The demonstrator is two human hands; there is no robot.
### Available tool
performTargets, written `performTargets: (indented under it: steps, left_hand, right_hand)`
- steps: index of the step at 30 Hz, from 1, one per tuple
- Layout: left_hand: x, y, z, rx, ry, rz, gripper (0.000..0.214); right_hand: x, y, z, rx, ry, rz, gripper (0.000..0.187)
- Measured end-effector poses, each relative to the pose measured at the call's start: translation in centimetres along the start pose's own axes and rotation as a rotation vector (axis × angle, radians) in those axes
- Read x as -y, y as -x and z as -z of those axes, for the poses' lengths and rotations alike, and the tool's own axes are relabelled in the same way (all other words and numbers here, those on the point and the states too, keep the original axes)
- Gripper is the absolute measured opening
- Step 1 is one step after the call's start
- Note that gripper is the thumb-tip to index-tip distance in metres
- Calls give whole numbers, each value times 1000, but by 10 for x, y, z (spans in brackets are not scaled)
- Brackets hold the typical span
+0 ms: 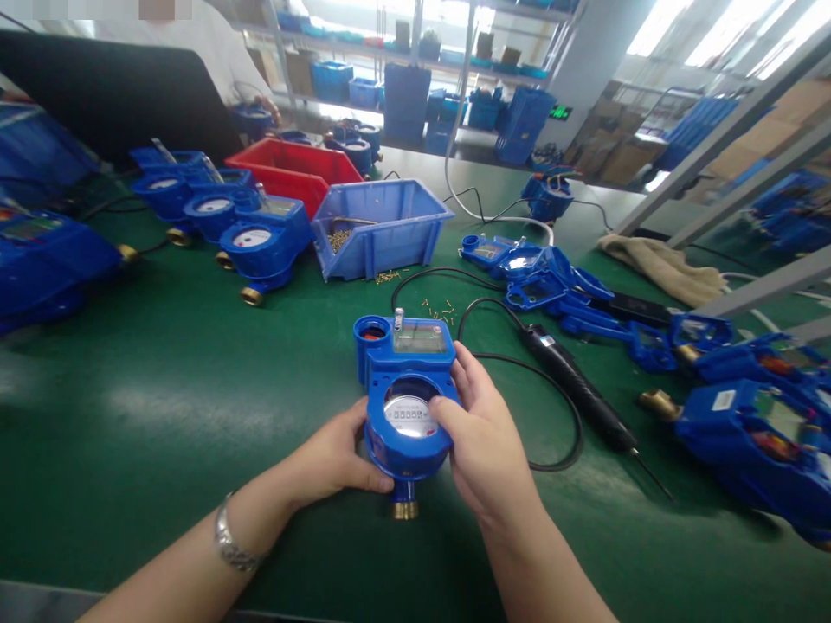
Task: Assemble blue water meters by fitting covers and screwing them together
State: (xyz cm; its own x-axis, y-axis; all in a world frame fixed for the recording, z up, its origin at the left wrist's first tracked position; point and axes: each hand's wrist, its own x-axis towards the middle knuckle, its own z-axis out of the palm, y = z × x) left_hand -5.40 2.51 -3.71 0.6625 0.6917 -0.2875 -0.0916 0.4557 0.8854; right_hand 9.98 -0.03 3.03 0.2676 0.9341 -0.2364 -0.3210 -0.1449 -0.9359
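A blue water meter (408,459) with a round counter dial, a rectangular window and a brass threaded end is between my two hands at the middle of the green table (273,381). My left hand (341,454) grips its lower left side, the thumb near the brass end. Wrapped round the right side is my right hand (484,424), with its thumb over the dial's edge. Fingers of both hands are partly hidden behind the meter. Just beyond it lie loose brass screws (440,310). To the right rests a black electric screwdriver (577,385) with a coiled cable.
Several blue water meters (263,247) stand at the left, near a red bin (286,164) and a blue bin (383,242) holding screws. Blue covers (538,272), a cloth (662,264) and open meters (746,433) occupy the right. Another person (195,52) is across the table.
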Motion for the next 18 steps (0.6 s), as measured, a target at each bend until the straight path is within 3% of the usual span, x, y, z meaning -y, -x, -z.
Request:
performTargets:
  steps: [2,5,7,10,13,18]
  left_hand:
    - [-2,-3,3,17,-83,6,78]
    - [-4,-4,5,67,-73,1,78]
    - [-5,-5,5,80,-60,13,79]
    - [-6,-6,5,95,-64,23,79]
    - [-8,-7,6,183,-37,22,73]
    - [-11,-9,10,217,-102,15,69]
  right_hand:
    - [-2,-1,9,65,-58,4,57]
    - [-12,-2,35,53,-182,-57,46]
    - [-23,1,54,53,-154,-105,52]
    - [-38,14,68,241,136,-112,66]
    - [-52,27,58,297,439,-64,77]
    - [-72,32,24,58,393,20,78]
